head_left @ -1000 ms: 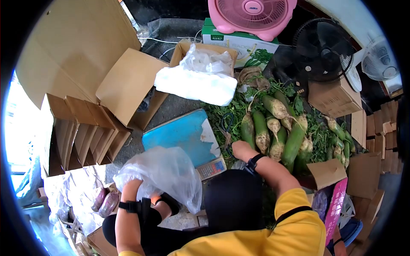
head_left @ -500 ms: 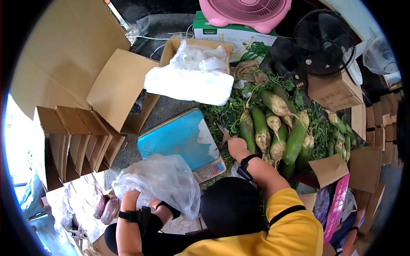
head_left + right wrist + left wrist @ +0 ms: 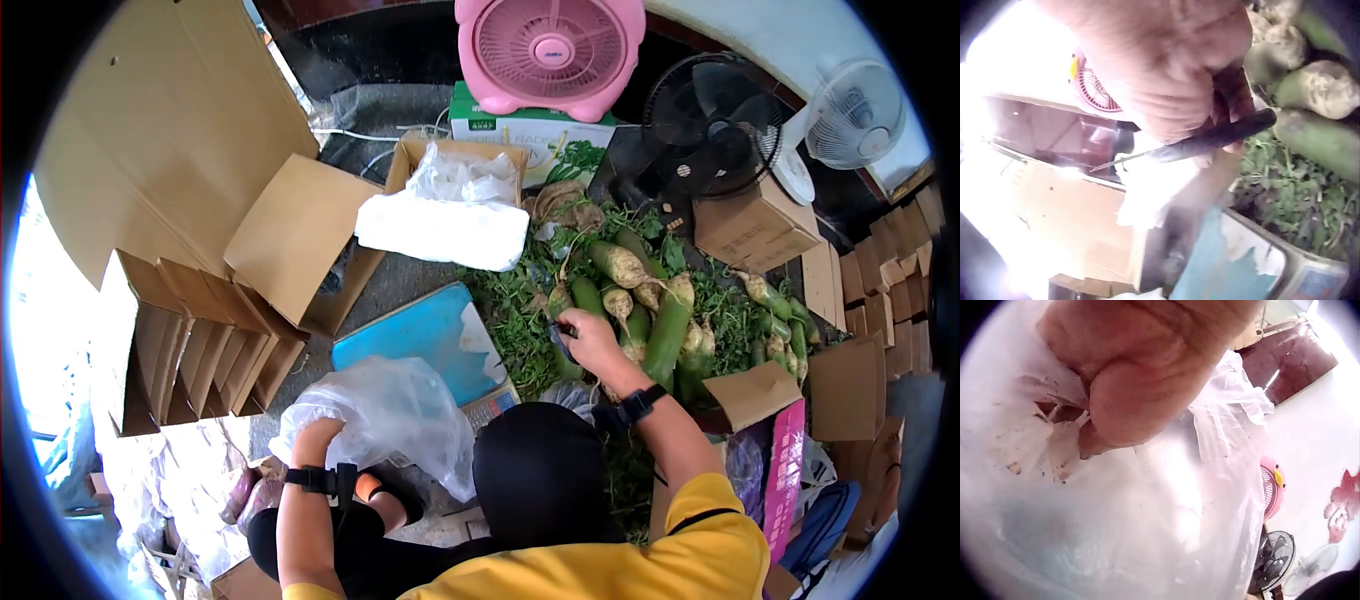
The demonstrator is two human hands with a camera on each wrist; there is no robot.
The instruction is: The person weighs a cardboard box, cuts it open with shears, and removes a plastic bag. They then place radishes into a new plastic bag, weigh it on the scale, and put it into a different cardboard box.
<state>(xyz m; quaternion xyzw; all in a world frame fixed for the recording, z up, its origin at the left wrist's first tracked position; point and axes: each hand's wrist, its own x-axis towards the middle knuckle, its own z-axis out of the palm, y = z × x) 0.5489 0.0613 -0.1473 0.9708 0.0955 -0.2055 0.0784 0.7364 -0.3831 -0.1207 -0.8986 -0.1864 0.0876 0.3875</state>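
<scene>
My left hand (image 3: 318, 440) grips a clear plastic bag (image 3: 400, 405) at its left side; in the left wrist view the curled fingers bunch the bag's thin film (image 3: 1129, 512). Over the leafy greens (image 3: 505, 315), my right hand (image 3: 592, 345) holds dark-handled scissors (image 3: 1210, 140). Seen edge-on in the right wrist view, their thin blade points left, away from the palm. Beyond that hand lie several green radishes (image 3: 668, 330) with pale, soil-marked root ends. A scale with a worn blue top (image 3: 405, 335) lies between the hands, its keypad partly behind the knee.
A cardboard box (image 3: 405, 165) at the back has white plastic bags (image 3: 440, 232) over its front. Folded cartons (image 3: 190, 345) stand at left. Behind are a pink fan (image 3: 550, 55) and a black fan (image 3: 710, 125). An open pink-sided carton (image 3: 783, 470) sits at right.
The scissors that lay on the greens are now in my right hand, which has moved slightly up and right. My left hand keeps its hold on the bag. The head view has shifted.
</scene>
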